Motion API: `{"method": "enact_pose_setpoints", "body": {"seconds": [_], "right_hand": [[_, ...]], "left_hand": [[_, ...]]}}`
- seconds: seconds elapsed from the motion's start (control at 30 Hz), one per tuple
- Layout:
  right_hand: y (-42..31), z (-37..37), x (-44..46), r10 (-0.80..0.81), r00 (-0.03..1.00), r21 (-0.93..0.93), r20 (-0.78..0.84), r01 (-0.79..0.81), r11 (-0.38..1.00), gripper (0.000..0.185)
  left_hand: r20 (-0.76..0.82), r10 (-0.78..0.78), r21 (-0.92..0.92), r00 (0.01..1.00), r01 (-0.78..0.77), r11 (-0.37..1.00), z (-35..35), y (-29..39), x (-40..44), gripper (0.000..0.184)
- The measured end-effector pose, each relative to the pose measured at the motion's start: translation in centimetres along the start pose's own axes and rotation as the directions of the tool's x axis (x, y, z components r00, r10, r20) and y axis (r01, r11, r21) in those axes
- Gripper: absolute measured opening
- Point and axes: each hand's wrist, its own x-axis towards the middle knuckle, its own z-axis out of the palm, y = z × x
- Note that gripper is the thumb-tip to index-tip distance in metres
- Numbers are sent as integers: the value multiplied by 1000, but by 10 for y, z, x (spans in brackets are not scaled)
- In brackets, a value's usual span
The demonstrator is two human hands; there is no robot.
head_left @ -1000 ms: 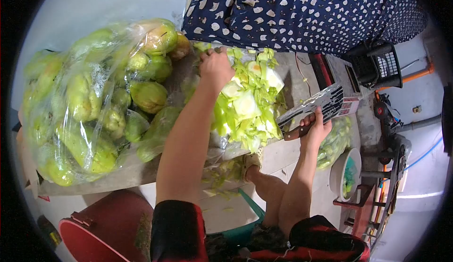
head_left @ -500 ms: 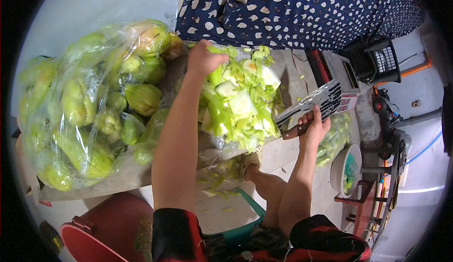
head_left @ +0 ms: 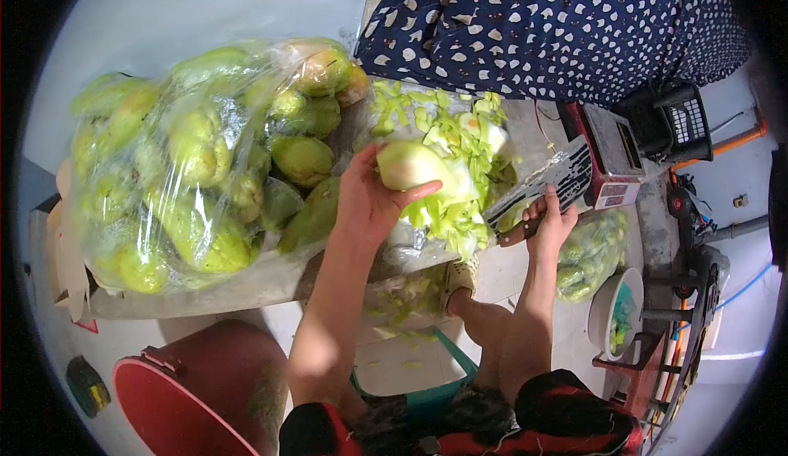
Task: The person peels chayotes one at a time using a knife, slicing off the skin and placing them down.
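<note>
"What is the left hand (head_left: 368,197) doing?"
"It is wrapped around a smooth pale green fruit (head_left: 410,166), with the thumb along the near side. The fruit is up over the bench (head_left: 533,136), by a heap of green peels (head_left: 472,140)."
"And the right hand (head_left: 555,228)?"
"It grips the handle of a big knife (head_left: 546,175). The wide blade sticks up."
"What's in the big clear bag (head_left: 176,169)?"
"Lots of bumpy green fruits, some a bit yellow. It sits on the bench, left of the left hand."
"Any more bags?"
"Yes, another see-through bag (head_left: 593,255), past the right hand. It has green things in it, but I can't tell what."
"And the white tub (head_left: 600,312)?"
"Green and blue-green stuff is inside."
"The red bucket (head_left: 217,366)?"
"It's below the bench. I can't tell what's in it."
</note>
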Motion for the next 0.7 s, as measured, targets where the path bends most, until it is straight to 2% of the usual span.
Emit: {"method": "enact_pose_setpoints", "body": {"seconds": [0.03,0.1,0.13,0.23,0.3,0.37,0.5,0.57,0.63,0.7], "right_hand": [[-3,1,-4,2,1000,0,0,-2,1000,19],[-9,6,-13,138,970,74,202,-155,985,18],[-11,10,-17,184,935,93,304,-221,971,16],[-9,19,-32,272,858,89,435,-342,935,12],[-4,18,-36,287,843,86,455,-362,928,13],[-4,18,-33,292,789,96,541,-403,910,14],[-8,17,-35,349,754,91,556,-473,876,14],[-9,14,-36,365,742,74,562,-485,872,14],[-14,15,-38,408,686,26,602,-528,849,15],[-18,18,-46,442,684,1,581,-543,840,15]], "left_hand": [[-2,0,1,1000,0,1000,1,-3,-6,46],[-88,-56,-165,995,41,985,7,-3,-15,45],[-41,-88,-141,995,82,987,2,-8,-13,41],[-58,-149,-223,987,132,966,-3,-22,-13,41],[-101,-124,-235,987,98,967,-2,-23,-20,45],[91,-223,-379,971,240,893,-1,-20,-27,54],[204,-284,-329,937,339,881,-6,-20,-36,63],[327,-256,-269,910,350,898,-6,-17,-39,68],[290,-254,-211,923,320,924,-7,-11,-38,69],[104,-171,-41,980,176,983,-6,-2,-41,70]]}}
